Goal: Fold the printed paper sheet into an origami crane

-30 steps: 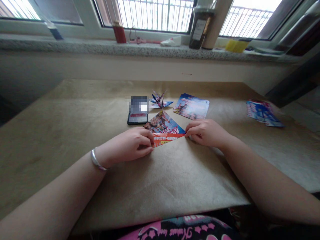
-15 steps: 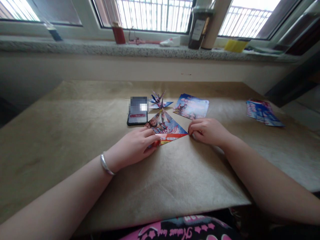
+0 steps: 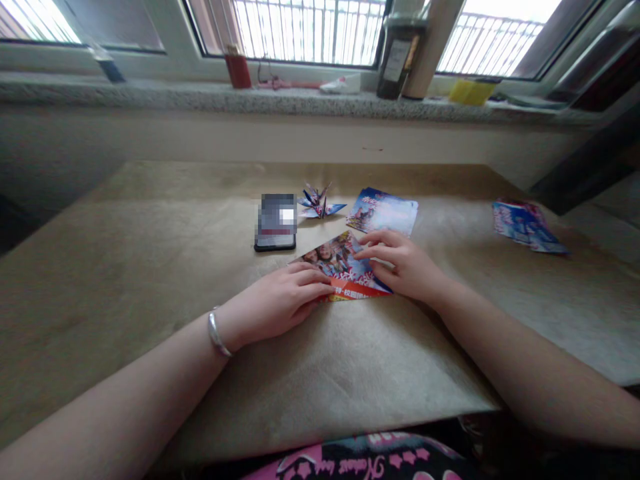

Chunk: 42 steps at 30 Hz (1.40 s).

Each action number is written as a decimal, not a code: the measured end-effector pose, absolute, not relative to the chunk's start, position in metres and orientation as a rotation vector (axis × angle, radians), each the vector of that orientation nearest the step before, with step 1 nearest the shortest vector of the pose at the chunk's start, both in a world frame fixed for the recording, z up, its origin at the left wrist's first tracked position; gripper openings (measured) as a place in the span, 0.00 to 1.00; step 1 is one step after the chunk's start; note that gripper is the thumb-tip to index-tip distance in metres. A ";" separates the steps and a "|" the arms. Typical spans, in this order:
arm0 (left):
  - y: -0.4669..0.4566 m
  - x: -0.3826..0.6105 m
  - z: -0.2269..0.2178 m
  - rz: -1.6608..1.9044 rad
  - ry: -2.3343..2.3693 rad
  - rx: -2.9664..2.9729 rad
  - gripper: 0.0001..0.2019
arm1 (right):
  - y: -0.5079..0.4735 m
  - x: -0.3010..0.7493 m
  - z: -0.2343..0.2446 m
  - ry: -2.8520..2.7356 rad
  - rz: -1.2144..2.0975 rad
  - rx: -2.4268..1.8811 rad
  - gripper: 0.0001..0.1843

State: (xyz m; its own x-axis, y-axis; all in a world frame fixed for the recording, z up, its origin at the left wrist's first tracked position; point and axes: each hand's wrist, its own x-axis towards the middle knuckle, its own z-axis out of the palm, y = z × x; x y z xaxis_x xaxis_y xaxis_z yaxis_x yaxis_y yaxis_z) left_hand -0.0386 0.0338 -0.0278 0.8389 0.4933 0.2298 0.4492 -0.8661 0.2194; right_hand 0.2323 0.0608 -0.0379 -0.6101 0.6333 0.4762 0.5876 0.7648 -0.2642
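Note:
A folded triangular sheet of printed paper (image 3: 353,263) lies on the table in front of me, with a red-orange band along its near edge and blue and pink print above. My left hand (image 3: 280,300) rests flat over its left corner, fingers stretched out and covering part of it. On the right side, my right hand (image 3: 407,267) touches the paper with its fingers apart. Just beyond the sheet sits a paper crane (image 3: 323,207) with several pointed tips. A phone (image 3: 276,241), its screen partly blurred, is to the left of the crane.
A stack of square printed sheets (image 3: 387,208) lies behind my right hand. Farther right is a pile of printed papers (image 3: 525,225). The brown-covered table (image 3: 125,287) meets the wall below a stone windowsill (image 3: 175,97), which holds a dark jar (image 3: 397,60) and a red container (image 3: 237,68).
The folded paper has turned and shifted slightly right and toward me. My right hand has gone from pinching its right corner to lying on its right side with fingers spread.

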 end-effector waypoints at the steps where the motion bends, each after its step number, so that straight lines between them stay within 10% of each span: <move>1: 0.034 -0.039 -0.028 0.429 0.685 2.858 0.16 | 0.061 0.233 -0.038 -2.396 0.110 -0.910 0.17; 33: 0.034 -0.044 -0.021 0.276 1.308 3.015 0.14 | 0.062 0.235 -0.041 -2.662 0.295 -0.823 0.19; 42: 0.033 -0.045 -0.030 0.242 1.273 2.987 0.26 | 0.057 0.228 -0.034 -2.624 0.208 -0.542 0.05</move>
State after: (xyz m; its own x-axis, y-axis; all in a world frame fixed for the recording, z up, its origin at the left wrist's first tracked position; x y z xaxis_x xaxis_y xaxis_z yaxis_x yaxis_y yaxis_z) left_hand -0.0448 0.0327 -0.0299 0.6844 0.7064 0.1804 0.7233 -0.6889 -0.0464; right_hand 0.2275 0.0575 -0.0340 -0.8212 0.4080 0.3990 0.3401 0.9113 -0.2321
